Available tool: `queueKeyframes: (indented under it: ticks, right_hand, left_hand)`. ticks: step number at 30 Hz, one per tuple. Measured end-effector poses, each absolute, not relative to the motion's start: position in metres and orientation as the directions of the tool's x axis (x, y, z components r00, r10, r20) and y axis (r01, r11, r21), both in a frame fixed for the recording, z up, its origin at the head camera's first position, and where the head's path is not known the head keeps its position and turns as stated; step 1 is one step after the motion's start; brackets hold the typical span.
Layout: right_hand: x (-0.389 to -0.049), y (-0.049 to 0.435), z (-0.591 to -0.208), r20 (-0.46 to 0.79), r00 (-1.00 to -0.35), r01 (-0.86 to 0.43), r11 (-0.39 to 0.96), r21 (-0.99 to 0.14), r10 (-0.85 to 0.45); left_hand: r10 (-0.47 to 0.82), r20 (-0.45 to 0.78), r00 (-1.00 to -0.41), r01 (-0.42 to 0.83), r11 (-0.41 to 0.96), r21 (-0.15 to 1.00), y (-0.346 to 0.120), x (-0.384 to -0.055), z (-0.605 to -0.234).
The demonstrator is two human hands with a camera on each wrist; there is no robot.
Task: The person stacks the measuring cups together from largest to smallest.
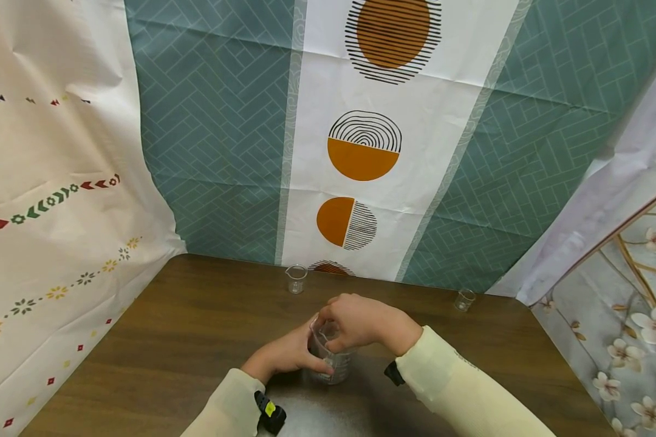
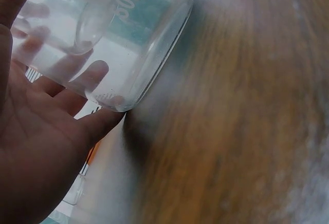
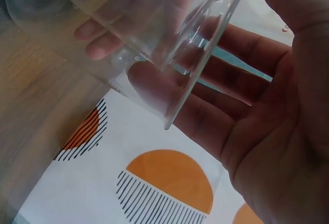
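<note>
A large clear glass beaker (image 1: 339, 369) with white markings, "500m" legible in the left wrist view, stands on the table near the front. My left hand (image 1: 288, 352) holds it by the side, thumb toward me and fingers round the far side near its base. A smaller clear beaker (image 3: 141, 26) shows through the glass, nested inside the large one. My right hand (image 1: 363, 321) reaches over the rim from above, and its fingers hold the smaller beaker inside. Clear glass overlaps in the right wrist view, so the exact finger contact is hard to make out.
One small beaker (image 1: 296, 280) stands at the back of the brown wooden table (image 1: 197, 321), near the middle. Another small beaker (image 1: 464, 300) is at the back right. Patterned cloths hang behind and on both sides, and the back cloth (image 1: 213, 152) meets the table's rear edge.
</note>
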State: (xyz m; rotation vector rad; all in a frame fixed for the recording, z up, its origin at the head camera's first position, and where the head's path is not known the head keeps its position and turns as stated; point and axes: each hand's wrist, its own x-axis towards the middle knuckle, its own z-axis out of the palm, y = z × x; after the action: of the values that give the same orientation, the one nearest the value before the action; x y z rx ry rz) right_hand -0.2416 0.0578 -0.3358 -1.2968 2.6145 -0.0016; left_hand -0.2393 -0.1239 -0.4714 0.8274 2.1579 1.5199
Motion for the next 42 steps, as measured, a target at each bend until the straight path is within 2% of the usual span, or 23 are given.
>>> queueKeyframes:
  ticks: [28, 36, 42]
  right_hand:
    - [-0.2473, 0.057, -0.3418, -0.194, -0.567, -0.796, 0.593, -0.122, -0.801]
    - [-0.2479, 0.0565, -0.3443, -0.196, -0.571, -0.782, 0.601, -0.165, -0.797]
    - [-0.2481, 0.0558, -0.3447, -0.194, -0.573, -0.784, 0.602, -0.155, -0.796]
  left_hand:
    - [0.648, 0.044, -0.76, 0.273, 0.257, 0.927, -0.1238, -0.24, -0.4743]
    - [0.662, 0.054, -0.748, 0.271, 0.23, 0.935, -0.1235, -0.2399, -0.4724]
    - [0.667, 0.059, -0.743, 0.274, 0.221, 0.936, -0.1231, -0.2401, -0.472]
